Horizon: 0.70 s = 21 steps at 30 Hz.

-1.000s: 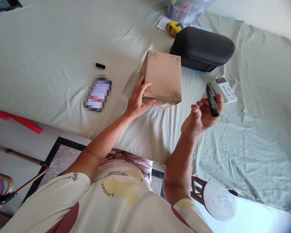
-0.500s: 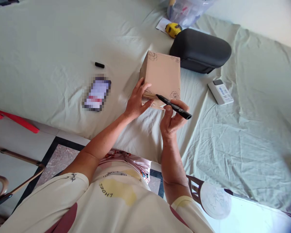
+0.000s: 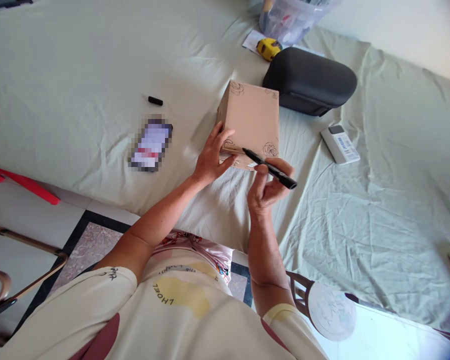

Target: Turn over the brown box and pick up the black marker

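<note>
A brown cardboard box [image 3: 252, 112] stands on the cloth, with black rose drawings at the corners of its top face. My left hand [image 3: 211, 155] grips the box's near left corner, fingers on the side and top, thumb at the front face. In my right hand [image 3: 267, 187] is a black marker [image 3: 272, 171], uncapped and slanting up-left. Its tip is at the near edge of the box's top, between the two near drawings; whether it touches is unclear. The black marker cap [image 3: 155, 100] lies left of the box.
Left of my hands lies a phone [image 3: 151, 145], its screen blurred. A black case [image 3: 310, 81] sits beside the box's far right corner, with a yellow tape measure [image 3: 269, 49] and plastic tub [image 3: 285, 22] behind. A white box-shaped device [image 3: 340, 144] lies to the right.
The marker's rear end and my right hand have dipped very slightly. My left hand keeps its hold on the box, and the whole view has shifted a little.
</note>
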Each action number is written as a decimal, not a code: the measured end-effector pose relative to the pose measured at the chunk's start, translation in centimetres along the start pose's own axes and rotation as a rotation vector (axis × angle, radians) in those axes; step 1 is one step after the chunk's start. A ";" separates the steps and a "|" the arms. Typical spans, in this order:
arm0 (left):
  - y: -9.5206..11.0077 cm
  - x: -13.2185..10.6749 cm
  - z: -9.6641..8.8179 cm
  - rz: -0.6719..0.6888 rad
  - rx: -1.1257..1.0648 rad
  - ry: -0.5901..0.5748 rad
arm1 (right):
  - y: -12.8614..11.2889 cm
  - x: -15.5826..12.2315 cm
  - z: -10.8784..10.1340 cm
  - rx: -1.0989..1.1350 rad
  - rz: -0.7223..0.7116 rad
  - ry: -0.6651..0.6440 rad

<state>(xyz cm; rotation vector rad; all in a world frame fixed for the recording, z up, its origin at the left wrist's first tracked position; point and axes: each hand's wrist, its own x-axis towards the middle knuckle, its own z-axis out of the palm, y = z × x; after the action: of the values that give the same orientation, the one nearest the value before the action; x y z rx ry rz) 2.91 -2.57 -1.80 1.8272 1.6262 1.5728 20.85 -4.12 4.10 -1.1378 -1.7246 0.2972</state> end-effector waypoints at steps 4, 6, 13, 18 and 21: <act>-0.5 -0.1 0.2 0.038 -0.014 0.001 | 1.1 0.8 -0.8 0.004 0.105 0.259; -0.6 -0.1 0.1 0.062 -0.015 0.016 | 2.3 1.4 -1.4 -0.057 0.138 0.294; 0.4 0.6 -2.2 0.019 -0.052 0.126 | 9.5 2.6 -3.5 -0.266 0.222 0.223; 0.1 0.5 -7.4 -0.172 -0.027 0.285 | 11.6 2.0 -3.2 -0.407 0.404 0.031; -0.1 -1.1 -12.4 -0.327 0.254 0.302 | 10.9 1.8 -2.7 -0.464 0.452 -0.050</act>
<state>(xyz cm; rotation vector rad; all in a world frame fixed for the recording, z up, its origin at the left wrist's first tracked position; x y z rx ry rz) -6.83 -9.04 2.45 1.3752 2.2176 1.6085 29.00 2.27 -0.66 -1.8798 -1.6065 0.2021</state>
